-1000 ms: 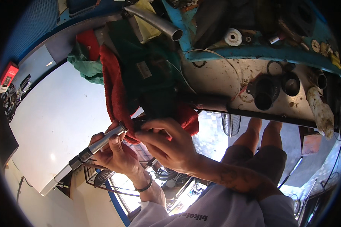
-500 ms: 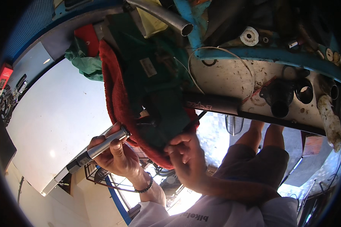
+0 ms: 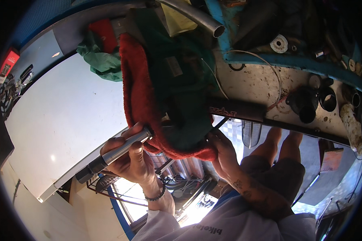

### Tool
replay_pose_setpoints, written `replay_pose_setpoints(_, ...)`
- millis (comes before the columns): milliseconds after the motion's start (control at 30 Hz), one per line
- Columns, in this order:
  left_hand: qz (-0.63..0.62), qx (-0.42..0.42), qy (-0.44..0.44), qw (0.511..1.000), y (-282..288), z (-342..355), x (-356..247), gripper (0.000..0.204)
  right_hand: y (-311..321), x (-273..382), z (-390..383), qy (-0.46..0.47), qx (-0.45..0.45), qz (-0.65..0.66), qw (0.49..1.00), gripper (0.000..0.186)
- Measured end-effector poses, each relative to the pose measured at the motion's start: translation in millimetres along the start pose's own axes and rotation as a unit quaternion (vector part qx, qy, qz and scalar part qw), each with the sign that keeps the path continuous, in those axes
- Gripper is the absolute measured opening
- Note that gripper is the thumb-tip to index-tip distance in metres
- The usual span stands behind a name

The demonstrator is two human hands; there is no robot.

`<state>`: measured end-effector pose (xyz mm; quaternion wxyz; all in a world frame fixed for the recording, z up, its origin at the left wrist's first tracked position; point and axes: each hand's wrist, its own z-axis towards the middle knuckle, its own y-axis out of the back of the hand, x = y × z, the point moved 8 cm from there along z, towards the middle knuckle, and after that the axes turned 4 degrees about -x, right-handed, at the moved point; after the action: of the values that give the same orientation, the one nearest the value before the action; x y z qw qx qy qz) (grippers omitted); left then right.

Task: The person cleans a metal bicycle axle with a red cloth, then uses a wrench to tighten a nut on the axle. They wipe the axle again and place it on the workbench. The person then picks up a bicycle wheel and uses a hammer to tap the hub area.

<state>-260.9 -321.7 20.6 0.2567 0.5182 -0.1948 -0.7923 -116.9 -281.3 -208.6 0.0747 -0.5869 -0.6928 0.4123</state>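
Note:
My left hand (image 3: 134, 160) is wrapped round a silver metal tube (image 3: 126, 148) with a black collar at its lower-left end. The tube's upper end is beside the edge of a red towel (image 3: 136, 88). Dark green cloth (image 3: 189, 124) lies over the towel, with a pale label on it. At the towel's lower right corner, my right hand (image 3: 225, 158) is closed on the red edge, its fingertips partly hidden by the cloth.
A white tabletop (image 3: 68, 116) spreads to the left. At the right, a dirty tray (image 3: 253, 80) holds black ring-shaped parts (image 3: 305, 104) and a curved cable. A grey metal pipe (image 3: 197, 18) juts in above, by a blue frame (image 3: 293, 60). Another person's bare legs (image 3: 273, 144) show below the tray.
My right hand has opened out from a bunched pose and moved right to the towel's corner, drawing its lower edge rightward. The tube stays in my left hand. The view has shifted slightly.

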Motion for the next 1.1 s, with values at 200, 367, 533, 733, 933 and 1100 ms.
replay_pose_setpoints(200, 0.009, 0.014, -0.009, 1.0, 2.2, -1.6, -1.3, 0.033, 4.3, 8.4, -10.2, 0.127, -0.04, -0.014, 0.991, 0.012)
replay_pose_setpoints(367, -0.005, 0.033, -0.012, 0.999, 3.7, -1.2, 1.3, 0.037, 0.8, 23.4, -27.4, 0.26, -0.044, -0.218, 0.94, 0.014)
replay_pose_setpoints(533, -0.014, 0.067, -0.015, 0.998, 1.6, 2.7, 3.3, 0.039, -21.0, 34.4, -45.3, 0.399, -0.022, -0.431, 0.809, 0.016)
replay_pose_setpoints(733, -0.011, 0.055, -0.017, 0.998, 0.7, 3.3, 3.0, 0.034, -44.0, 50.4, -56.0, 0.477, 0.03, -0.493, 0.727, 0.014)
replay_pose_setpoints(933, -0.014, 0.087, -0.01, 0.996, -6.5, 9.2, -1.6, 0.034, -40.8, 51.9, -56.7, 0.464, 0.051, -0.486, 0.739, 0.015)
replay_pose_setpoints(1100, -0.029, 0.102, 0.012, 0.994, -11.8, 13.7, -1.9, 0.03, -21.4, 48.9, -50.3, 0.398, 0.004, -0.396, 0.827, 0.025)
